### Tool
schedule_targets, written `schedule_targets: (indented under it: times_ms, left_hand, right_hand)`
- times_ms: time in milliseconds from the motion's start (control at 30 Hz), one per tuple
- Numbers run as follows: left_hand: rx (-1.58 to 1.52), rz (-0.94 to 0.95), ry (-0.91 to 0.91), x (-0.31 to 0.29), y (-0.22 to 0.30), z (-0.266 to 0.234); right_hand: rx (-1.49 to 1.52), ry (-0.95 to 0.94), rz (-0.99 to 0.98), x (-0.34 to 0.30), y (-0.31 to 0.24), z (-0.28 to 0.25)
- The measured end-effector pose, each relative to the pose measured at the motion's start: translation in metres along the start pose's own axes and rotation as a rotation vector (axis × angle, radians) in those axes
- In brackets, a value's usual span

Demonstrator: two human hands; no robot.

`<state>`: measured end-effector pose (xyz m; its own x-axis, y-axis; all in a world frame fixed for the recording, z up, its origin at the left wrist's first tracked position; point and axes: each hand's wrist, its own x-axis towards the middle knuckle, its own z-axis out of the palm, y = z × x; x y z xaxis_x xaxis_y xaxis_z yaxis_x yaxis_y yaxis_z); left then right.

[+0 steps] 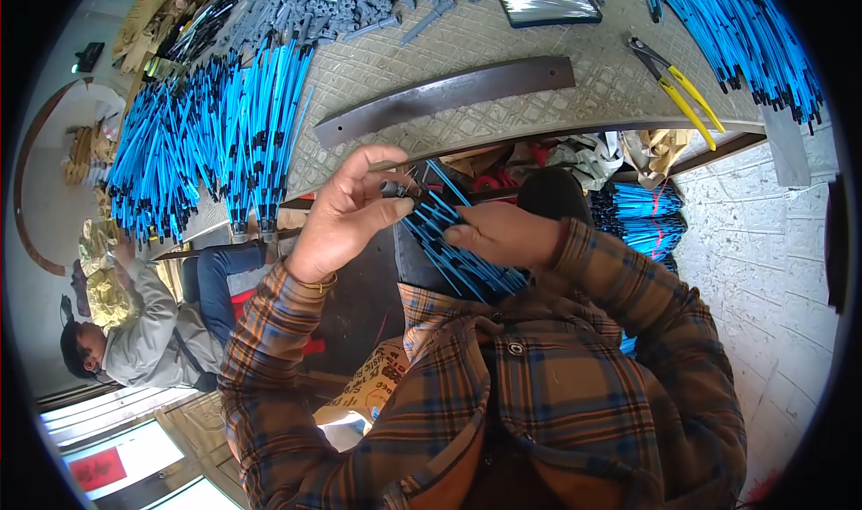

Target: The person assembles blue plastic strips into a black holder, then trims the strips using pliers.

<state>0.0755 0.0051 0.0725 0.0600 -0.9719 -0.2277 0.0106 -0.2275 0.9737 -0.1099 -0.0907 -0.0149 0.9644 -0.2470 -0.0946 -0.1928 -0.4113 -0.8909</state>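
Note:
My left hand (346, 214) is raised near the table's front edge, thumb and fingers closed around a small dark grey plastic piece (390, 189). Thin metal ends show beside that piece. Close to it on the right, my right hand (507, 233) closes over a bundle of thin blue rods with black fittings (449, 257). The bundle slants across my lap, its upper ends near my left thumb. My right palm hides part of the rods, and I cannot tell whether any rod is joined to the grey piece.
On the patterned table (395, 65) lie a curved dark metal bar (449, 95), yellow-handled pliers (678, 88), a tray of thin metal pins (548, 0), grey plastic parts (323, 3) and blue rod piles (189, 142). Bundled rods (639, 214) stand below, right. Another person (157, 335) sits left.

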Motion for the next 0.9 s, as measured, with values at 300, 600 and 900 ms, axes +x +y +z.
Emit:
schedule_targets:
  times_ms: [300, 600, 900]
  left_hand:
    - [-0.115, 0.118, 0.063, -0.001, -0.029, 0.012]
    - [0.022, 0.215, 0.308, 0.002, -0.066, 0.039]
    - [-0.04, 0.239, 0.383, 0.007, -0.064, 0.047]
  right_hand:
    - [0.253, -0.249, -0.046, 0.009, 0.012, -0.009]
    - [0.046, -0.097, 0.03, 0.004, 0.007, 0.001]
    - [-0.075, 0.057, 0.095, -0.003, -0.002, 0.01]
